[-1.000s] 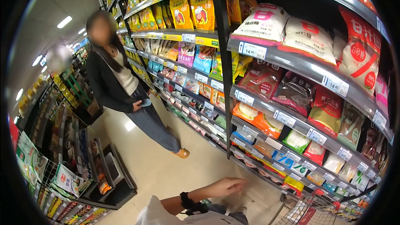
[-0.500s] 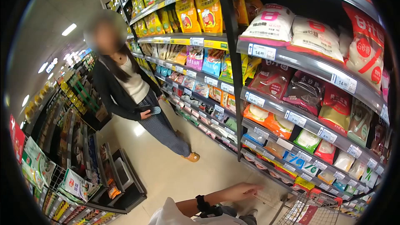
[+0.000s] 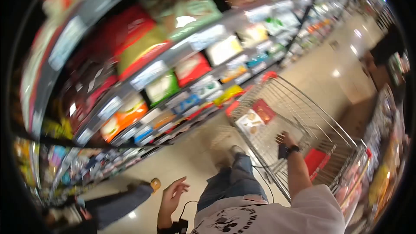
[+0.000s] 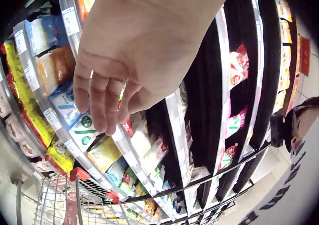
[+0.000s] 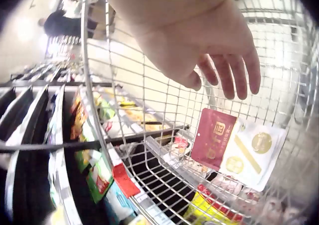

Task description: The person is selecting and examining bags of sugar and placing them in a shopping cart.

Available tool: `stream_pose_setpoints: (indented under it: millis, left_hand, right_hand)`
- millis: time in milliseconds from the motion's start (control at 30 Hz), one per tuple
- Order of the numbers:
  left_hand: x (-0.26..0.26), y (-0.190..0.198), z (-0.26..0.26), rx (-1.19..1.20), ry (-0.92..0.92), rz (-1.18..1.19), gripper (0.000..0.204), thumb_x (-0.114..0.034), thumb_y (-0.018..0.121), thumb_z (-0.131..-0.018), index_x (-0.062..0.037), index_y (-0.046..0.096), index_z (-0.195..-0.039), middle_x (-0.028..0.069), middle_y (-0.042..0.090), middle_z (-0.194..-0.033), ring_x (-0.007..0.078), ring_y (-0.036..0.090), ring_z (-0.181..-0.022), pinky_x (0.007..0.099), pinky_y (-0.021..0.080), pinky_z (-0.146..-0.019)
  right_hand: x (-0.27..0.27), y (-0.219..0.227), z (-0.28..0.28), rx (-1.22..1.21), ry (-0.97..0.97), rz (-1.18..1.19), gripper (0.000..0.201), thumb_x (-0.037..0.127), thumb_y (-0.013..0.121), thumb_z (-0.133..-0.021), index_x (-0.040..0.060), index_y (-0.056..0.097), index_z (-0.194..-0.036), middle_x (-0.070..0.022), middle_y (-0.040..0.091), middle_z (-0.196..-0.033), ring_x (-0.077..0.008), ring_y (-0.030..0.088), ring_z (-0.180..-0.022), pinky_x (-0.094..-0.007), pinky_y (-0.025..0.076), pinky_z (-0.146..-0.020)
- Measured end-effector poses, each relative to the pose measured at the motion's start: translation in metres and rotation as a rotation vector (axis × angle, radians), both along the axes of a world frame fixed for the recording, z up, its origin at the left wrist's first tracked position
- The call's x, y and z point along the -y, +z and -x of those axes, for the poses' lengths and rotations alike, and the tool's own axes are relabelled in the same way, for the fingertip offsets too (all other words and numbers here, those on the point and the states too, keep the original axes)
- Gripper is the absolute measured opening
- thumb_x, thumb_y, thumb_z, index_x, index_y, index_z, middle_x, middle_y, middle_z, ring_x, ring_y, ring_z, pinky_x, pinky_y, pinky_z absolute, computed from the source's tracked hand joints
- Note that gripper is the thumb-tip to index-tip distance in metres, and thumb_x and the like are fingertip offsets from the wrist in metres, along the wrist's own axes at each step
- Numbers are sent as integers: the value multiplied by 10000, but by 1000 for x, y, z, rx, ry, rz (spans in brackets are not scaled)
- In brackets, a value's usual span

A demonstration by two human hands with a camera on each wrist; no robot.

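My right hand [image 3: 286, 140] hangs inside the metal shopping cart [image 3: 317, 162], its fingers loosely extended and holding nothing. Lower in the basket lies a flat maroon-and-white pouch [image 5: 234, 148], apart from the fingertips in the right wrist view. In the head view the pouch [image 3: 262, 112] shows near the cart's red-capped end. My left hand [image 3: 173, 190] floats free to the left of my legs, fingers relaxed with a slight bend. The left wrist view shows that hand [image 4: 134, 60] in front of the shelves, with no object in it.
Shelves of bagged goods [image 3: 186, 71] run along the left and far side, blurred in the head view. Another person's leg [image 3: 117, 203] and tan shoe [image 3: 155, 184] are at lower left. Packaged goods [image 3: 381, 164] line the right side, beyond the cart. Tiled floor [image 3: 346, 67] stretches beyond.
My view has swung right and down, bringing the cart from the lower right edge toward the middle. My right hand now shows over it. The other person has shifted to the lower left.
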State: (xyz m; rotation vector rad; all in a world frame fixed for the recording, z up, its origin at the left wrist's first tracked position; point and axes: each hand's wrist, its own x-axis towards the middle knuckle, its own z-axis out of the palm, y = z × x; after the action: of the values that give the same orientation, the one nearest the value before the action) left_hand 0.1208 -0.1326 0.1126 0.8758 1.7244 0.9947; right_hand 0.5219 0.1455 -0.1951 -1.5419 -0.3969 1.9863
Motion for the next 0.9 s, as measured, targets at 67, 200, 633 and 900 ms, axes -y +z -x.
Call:
stream_pose_setpoints:
  millis: [67,200,633,900]
  left_hand:
    - [-7,-6,-4,26,17,135,264,-56,376,-810,-8,433,-1063,79,550,-814,117,509,-701,218,406,-633]
    - [-28,-15,-12,38,34,250,265,-92,385,-815,-16,435,-1064,77,553,-812,109,511,-699,209,399,-627]
    - [-55,-65,-30,113,152,492,281,-181,369,-832,-16,453,-1043,54,529,-814,105,478,-722,224,379,-656]
    - [-51,-65,-27,130,198,473,281,-173,385,-828,-15,445,-1052,59,528,-818,104,477,-724,227,384,-663]
  right_hand:
    - [0,-3,17,-5,-202,198,462,272,428,-753,4,291,-1104,-174,405,-1044,-306,478,-870,-407,422,-715]
    - [-1,-70,15,66,-124,262,470,225,499,-723,7,279,-1077,-230,423,-958,-338,489,-789,-440,442,-662]
    - [-9,-191,109,328,-43,346,481,260,583,-669,54,368,-1047,-118,446,-974,-215,450,-837,-338,385,-681]
    - [-2,-188,106,310,-142,218,248,184,617,-654,74,454,-806,-53,508,-689,-116,472,-577,-242,381,-478]
